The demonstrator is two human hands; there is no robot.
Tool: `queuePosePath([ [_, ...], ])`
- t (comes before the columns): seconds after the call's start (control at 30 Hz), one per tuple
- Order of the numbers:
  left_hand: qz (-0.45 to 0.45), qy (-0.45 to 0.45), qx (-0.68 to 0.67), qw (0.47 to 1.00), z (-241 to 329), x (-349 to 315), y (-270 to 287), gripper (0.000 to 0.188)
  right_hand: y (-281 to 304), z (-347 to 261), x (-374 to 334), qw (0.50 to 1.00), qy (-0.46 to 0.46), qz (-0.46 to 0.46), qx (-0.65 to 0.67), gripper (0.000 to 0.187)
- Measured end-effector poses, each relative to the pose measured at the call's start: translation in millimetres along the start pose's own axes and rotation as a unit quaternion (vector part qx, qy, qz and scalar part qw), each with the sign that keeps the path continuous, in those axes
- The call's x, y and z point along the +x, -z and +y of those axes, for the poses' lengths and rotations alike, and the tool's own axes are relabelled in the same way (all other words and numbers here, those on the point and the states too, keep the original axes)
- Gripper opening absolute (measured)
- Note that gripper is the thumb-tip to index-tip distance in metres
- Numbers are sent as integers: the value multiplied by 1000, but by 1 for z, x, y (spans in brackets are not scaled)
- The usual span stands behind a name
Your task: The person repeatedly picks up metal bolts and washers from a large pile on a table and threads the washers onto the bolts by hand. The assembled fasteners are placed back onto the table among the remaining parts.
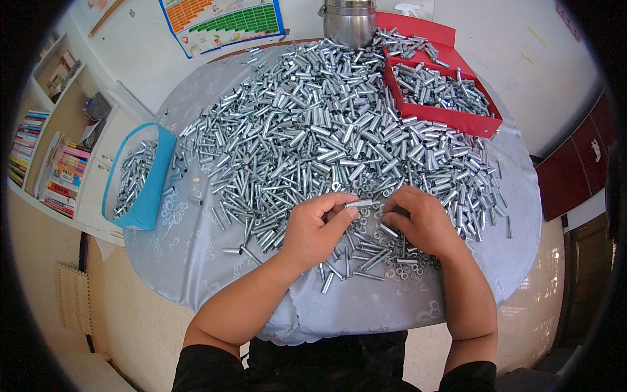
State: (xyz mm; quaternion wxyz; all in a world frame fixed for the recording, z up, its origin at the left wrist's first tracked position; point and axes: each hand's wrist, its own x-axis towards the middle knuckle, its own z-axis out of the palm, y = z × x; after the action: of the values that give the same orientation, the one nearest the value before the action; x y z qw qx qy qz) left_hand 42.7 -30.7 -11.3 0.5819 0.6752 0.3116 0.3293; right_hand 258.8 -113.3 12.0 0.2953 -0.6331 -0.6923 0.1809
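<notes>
My left hand (315, 230) pinches a shiny metal sleeve (358, 204) between thumb and fingers, its free end pointing right. Close beside it my right hand (423, 221) is closed, thumb against curled fingers; what they hold, if anything, is too small to make out. Under and beyond both hands spreads a large heap of metal sleeves and bolts (307, 124). Small nuts and washers (406, 269) lie loose below the right hand. Several long bolts (369, 258) are scattered between the hands and the table's near edge.
A blue fabric bin (149, 196) at the left holds metal parts. At the back right, a red box (447, 117) is filled with them, more lying on its lid. A steel canister (349, 25) stands behind the heap. The round table has a grey cloth (179, 261).
</notes>
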Motion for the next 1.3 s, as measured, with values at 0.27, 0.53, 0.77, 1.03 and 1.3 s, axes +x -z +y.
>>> queuePosePath([
  [0.27,-8,-5,3,1000,1,0,0,24,-3,4,0,999,20,27,24,13],
  [0.53,-6,-5,15,1000,-1,0,0,24,-1,-4,0,962,-121,99,223,16],
  [0.77,-15,-8,34,999,2,0,-1,23,-4,-3,-1,931,-145,124,311,17],
  [1.03,-20,0,37,999,1,-1,-1,23,-7,-12,-1,914,-137,67,376,18],
  [1.3,-24,29,3,999,9,-3,-2,23,-7,-13,-1,907,-137,67,393,17],
])
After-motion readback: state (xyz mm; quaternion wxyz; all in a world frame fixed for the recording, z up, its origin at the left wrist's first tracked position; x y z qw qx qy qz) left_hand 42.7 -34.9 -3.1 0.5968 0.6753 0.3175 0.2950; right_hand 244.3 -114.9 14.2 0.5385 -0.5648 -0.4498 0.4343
